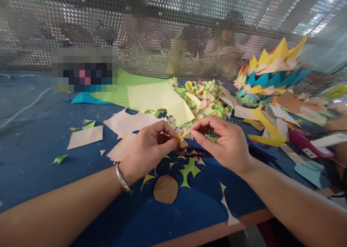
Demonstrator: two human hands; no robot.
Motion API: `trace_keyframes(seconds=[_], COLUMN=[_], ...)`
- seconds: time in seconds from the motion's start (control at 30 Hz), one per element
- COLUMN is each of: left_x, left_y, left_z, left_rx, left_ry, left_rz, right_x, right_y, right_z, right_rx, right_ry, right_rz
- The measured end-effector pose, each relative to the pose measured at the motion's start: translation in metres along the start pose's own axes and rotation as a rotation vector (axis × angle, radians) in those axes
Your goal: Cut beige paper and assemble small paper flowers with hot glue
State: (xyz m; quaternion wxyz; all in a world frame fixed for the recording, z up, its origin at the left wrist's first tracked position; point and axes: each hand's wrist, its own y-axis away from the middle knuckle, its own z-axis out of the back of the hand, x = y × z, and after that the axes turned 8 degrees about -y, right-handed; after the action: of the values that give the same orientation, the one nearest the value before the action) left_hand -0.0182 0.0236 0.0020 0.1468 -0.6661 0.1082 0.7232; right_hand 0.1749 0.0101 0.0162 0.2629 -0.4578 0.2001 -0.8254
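Between thumb and fingers, my left hand (154,144) pinches a small peach-coloured paper flower (182,135). My right hand (223,142) is closed in a pinch at the flower's right edge, its fingertips partly hiding what they grip. Red-handled scissors (199,153) lie on the table just below the hands, partly covered by them. Nearer to me rests a round brown paper disc (166,189). Beside it is a cut green paper scrap (190,171). Behind my hands is a heap of small green, peach and yellow paper flowers (207,97).
Pale yellow sheet (157,97) and green sheet (143,81) lie behind my left hand. Spiky layered paper pieces (273,69) stand back right. At right are yellow strips (271,129) and a magenta device (306,142). A perforated metal panel (157,51) closes the back.
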Motion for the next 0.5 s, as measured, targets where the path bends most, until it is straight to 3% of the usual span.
trace_keyframes(seconds=[0.5], left_x=[-0.0044], left_y=[0.0050], left_z=[-0.0059], left_rx=[-0.050], left_ry=[-0.062], left_rz=[0.092], right_x=[-0.0009], right_y=[0.0022], right_z=[-0.0071], right_rx=[-0.032], right_ry=[0.053], right_rz=[0.021])
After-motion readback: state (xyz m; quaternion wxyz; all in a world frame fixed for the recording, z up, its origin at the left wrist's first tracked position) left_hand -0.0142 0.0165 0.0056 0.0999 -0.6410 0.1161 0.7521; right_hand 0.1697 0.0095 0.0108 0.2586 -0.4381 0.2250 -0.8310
